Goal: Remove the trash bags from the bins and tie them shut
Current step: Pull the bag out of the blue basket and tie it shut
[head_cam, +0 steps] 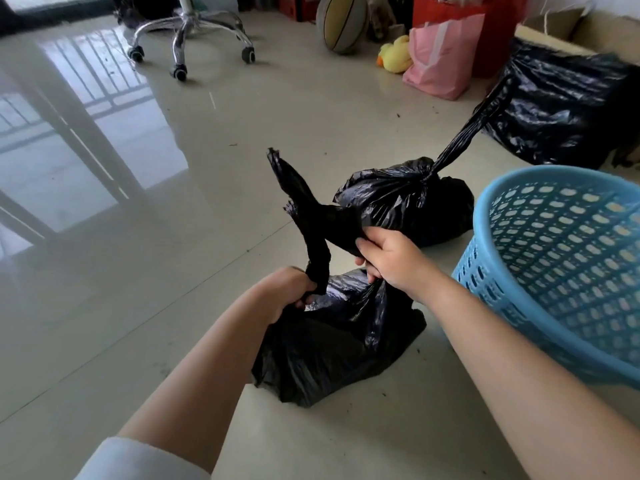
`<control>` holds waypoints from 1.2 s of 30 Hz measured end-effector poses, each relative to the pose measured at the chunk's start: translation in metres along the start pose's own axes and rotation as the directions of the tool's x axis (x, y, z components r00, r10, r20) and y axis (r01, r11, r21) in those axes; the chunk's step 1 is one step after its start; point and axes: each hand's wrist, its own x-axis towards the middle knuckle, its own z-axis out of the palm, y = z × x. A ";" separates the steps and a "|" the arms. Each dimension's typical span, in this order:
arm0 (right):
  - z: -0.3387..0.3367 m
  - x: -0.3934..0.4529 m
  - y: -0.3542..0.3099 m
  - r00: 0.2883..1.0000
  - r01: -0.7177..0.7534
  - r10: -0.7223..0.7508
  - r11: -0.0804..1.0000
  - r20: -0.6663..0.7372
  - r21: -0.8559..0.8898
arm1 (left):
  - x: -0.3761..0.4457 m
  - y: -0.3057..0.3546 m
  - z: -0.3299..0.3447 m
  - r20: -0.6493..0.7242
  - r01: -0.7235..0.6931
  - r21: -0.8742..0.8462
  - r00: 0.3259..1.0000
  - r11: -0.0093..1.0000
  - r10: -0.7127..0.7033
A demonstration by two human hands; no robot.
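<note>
Left hand (292, 289) and right hand (388, 258) each grip, fingers closed, a twisted ear of the near black trash bag (322, 348) on the floor; tied bag (408, 199) behind.

black trash bags (332, 344), blue basket (554, 258) (perforated grid), pink bag (440, 60), yellow duck (394, 53).

Count from my feed: three black bags, one bin, two hands.

I count three black trash bags on the floor: the near bag (332, 348), a knotted bag (408, 202) behind it, and a big bag (561, 109) far right. I see one blue lattice bin (554, 258), one pink paper bag (440, 57), one red bag (498, 26), one yellow plush duck (394, 55), one ball (341, 22) and one chair base (190, 32), of which I make out four castors. Two hands show, my left hand (287, 292) and my right hand (388, 258).
</note>
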 end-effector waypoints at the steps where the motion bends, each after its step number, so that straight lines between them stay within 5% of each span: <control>1: 0.003 0.001 -0.003 0.999 0.016 -0.015 1.000 0.046 -0.015 | 0.000 0.000 -0.001 0.000 0.008 0.003 1.000 1.000 -0.008; 4: 0.008 0.003 -0.005 0.992 0.051 -0.055 0.998 0.111 0.045 | 0.000 -0.001 -0.009 -0.020 0.047 -0.079 0.999 0.996 -0.049; 9: 0.005 0.007 -0.002 0.987 0.114 -0.048 0.884 -0.155 0.453 | 0.003 -0.013 -0.022 -0.111 0.107 -0.214 0.985 0.971 -0.133; 15: 0.010 -0.004 0.010 0.983 0.011 -0.008 1.000 0.181 -0.020 | -0.003 -0.014 -0.012 -0.042 0.004 0.007 0.999 1.000 -0.004; 21: 0.006 -0.007 0.018 0.983 -0.031 0.067 0.978 0.169 -0.208 | -0.026 -0.004 -0.019 0.238 -0.143 -0.362 0.941 0.921 0.240; 24: 0.004 -0.009 0.015 0.974 0.005 0.064 0.953 0.217 -0.303 | -0.026 -0.002 -0.015 0.235 -0.182 -0.370 0.930 0.911 0.281; 28: 0.001 -0.011 0.013 0.944 -0.065 0.166 0.940 0.284 -0.335 | -0.022 0.002 -0.004 0.062 -0.168 -0.544 0.969 0.822 0.239; 31: -0.006 -0.012 0.012 0.920 -0.135 0.234 0.943 0.316 -0.305 | -0.024 0.004 -0.006 0.109 -0.166 -0.622 0.950 0.765 0.294; 36: -0.010 -0.012 0.016 0.946 -0.204 0.256 0.946 0.198 -0.252 | -0.031 0.007 -0.004 0.173 -0.181 -0.367 0.950 0.913 0.258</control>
